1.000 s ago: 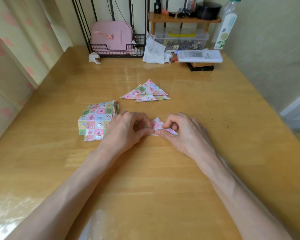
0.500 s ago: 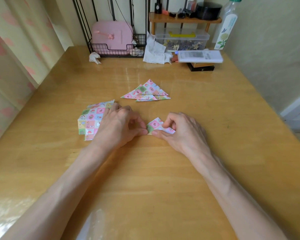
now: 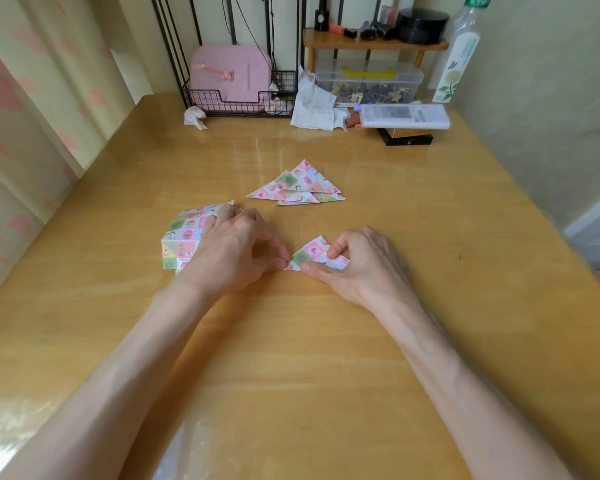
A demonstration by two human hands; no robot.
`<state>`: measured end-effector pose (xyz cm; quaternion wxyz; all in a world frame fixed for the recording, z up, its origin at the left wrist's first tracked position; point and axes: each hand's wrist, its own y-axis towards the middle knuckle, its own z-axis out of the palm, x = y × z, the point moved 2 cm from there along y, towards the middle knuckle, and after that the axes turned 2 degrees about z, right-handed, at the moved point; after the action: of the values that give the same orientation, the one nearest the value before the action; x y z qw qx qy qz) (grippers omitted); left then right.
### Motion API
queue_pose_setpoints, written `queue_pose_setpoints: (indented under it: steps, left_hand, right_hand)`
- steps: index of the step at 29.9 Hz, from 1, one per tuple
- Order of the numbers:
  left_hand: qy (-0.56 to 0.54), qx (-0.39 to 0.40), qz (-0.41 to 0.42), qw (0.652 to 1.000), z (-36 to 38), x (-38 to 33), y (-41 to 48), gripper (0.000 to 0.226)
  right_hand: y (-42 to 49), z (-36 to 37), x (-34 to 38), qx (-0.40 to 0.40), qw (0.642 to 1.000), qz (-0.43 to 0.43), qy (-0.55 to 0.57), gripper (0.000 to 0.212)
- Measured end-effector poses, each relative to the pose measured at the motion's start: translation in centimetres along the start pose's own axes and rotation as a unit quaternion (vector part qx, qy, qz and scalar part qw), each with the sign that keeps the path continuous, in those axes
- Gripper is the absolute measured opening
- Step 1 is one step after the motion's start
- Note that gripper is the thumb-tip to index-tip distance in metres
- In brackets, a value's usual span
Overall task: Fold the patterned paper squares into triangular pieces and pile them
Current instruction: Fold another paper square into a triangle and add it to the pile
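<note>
Paper triangle (image 3: 309,252) lies on the bench (image 3: 291,358) before me, pinched by my right grip (image 3: 364,268) between thumb and curled forefinger. My left grip (image 3: 229,251) touches its left tip with curled fingers, partly over the stack of squares (image 3: 182,240); whether it pinches I cannot tell. Folded triangles (image 3: 300,185) lie piled beyond.

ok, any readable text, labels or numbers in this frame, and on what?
Nothing reads for certain.
bottle: cap characters and label print, too blurred.
white box: grey printed block, too blurred.
black box: small mark, too small.
folded triangle, triangle pile, square stack: pictures only, no words seen.
</note>
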<state>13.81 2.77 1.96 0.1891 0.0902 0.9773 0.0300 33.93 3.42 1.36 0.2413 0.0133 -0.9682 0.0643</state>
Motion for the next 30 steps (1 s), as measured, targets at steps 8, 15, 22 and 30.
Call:
queue_pose_setpoints:
  steps: [8, 15, 22, 30]
  left_hand:
    - [0.002, -0.035, -0.018, 0.999, 1.1, -1.0, 0.0, 0.017]
    - [-0.025, -0.032, -0.024, 0.999, 1.3, -0.8, 0.1, 0.014]
    - [-0.007, -0.014, -0.051, 0.999, 1.7, -1.2, 0.1, 0.012]
    - [-0.095, -0.001, 0.092, 0.991, 2.5, -3.0, -0.5, 0.053]
  right_hand:
    - [0.0, -0.2, 0.3, 0.012, 1.0, 0.013, 0.001, 0.053]
    - [0.5, -0.3, -1.0, 0.011, 0.998, -0.02, 0.05, 0.031]
    - [1.1, -0.7, -1.5, 0.04, 0.994, -0.01, 0.1, 0.023]
    - [0.9, -0.4, -1.8, 0.023, 0.996, -0.033, 0.074, 0.017]
